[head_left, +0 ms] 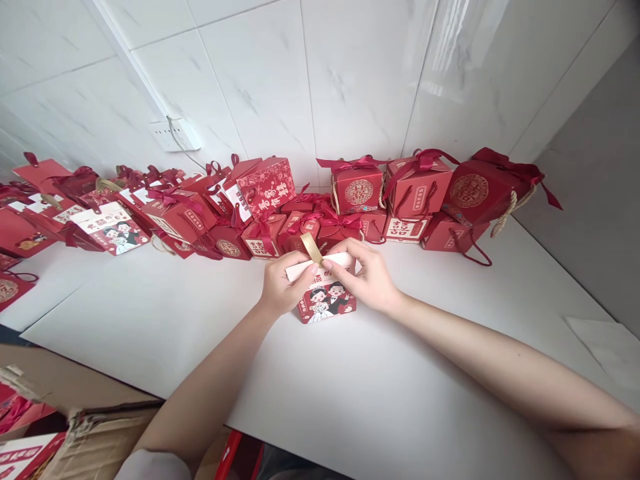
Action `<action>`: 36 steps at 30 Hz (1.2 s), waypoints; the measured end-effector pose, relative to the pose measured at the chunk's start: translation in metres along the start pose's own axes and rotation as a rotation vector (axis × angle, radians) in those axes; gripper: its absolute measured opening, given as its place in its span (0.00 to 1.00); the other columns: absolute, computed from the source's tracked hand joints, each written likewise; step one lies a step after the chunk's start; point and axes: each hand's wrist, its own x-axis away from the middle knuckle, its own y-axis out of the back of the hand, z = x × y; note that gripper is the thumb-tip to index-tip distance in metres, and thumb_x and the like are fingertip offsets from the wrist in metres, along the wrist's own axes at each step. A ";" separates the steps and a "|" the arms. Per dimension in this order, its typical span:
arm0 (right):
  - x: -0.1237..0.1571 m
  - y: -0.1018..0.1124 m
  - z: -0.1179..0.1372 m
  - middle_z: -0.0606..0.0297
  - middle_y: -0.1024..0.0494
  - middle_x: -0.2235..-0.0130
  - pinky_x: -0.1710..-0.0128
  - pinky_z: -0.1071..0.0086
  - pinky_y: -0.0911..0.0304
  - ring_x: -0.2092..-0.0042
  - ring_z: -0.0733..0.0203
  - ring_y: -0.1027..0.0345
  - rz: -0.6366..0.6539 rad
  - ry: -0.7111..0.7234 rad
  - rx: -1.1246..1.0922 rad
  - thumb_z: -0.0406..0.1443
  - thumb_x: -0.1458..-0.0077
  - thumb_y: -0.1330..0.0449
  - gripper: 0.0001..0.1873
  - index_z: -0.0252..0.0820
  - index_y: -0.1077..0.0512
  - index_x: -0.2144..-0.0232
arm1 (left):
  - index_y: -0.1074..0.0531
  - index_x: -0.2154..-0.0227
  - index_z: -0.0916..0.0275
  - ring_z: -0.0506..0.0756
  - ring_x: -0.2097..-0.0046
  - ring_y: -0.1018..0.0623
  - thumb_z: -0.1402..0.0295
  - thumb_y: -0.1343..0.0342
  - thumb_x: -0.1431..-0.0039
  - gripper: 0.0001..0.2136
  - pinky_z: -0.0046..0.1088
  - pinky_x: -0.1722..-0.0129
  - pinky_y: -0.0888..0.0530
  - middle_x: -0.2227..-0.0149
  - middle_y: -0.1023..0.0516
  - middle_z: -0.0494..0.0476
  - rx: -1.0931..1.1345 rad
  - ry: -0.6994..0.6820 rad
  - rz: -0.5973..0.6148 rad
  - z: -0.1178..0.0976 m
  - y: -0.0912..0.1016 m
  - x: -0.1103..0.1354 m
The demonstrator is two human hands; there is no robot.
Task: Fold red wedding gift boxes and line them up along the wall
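A small red and white gift box (327, 303) with a cartoon bride and groom on its front stands on the white table, near the middle. A gold ribbon loop (312, 248) rises from its top edge. My left hand (286, 283) grips the left part of the box's white top, thumb in front and fingers behind. On the right part, my right hand (367, 275) pinches the same top edge, its thumb close to the ribbon's base. Both thumbs nearly meet under the ribbon. My fingers hide some of the box's upper sides.
Red gift boxes (360, 190) with ribbons and rope handles are stacked along the tiled wall. A similar couple-printed box (117, 230) sits at left. The white table (400, 387) has an open cardboard carton (100, 440) below its left edge. A wall socket (175, 135) is behind.
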 end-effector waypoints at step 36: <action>0.007 0.008 -0.087 0.56 0.28 0.39 0.35 0.49 0.43 0.38 0.45 0.35 0.662 -0.414 -0.634 0.55 0.47 0.32 0.41 0.44 0.36 0.38 | 0.21 0.57 0.63 0.63 0.58 0.17 0.44 0.49 0.38 0.26 0.38 0.58 0.20 0.58 0.16 0.62 0.538 0.466 -0.120 0.074 -0.027 0.005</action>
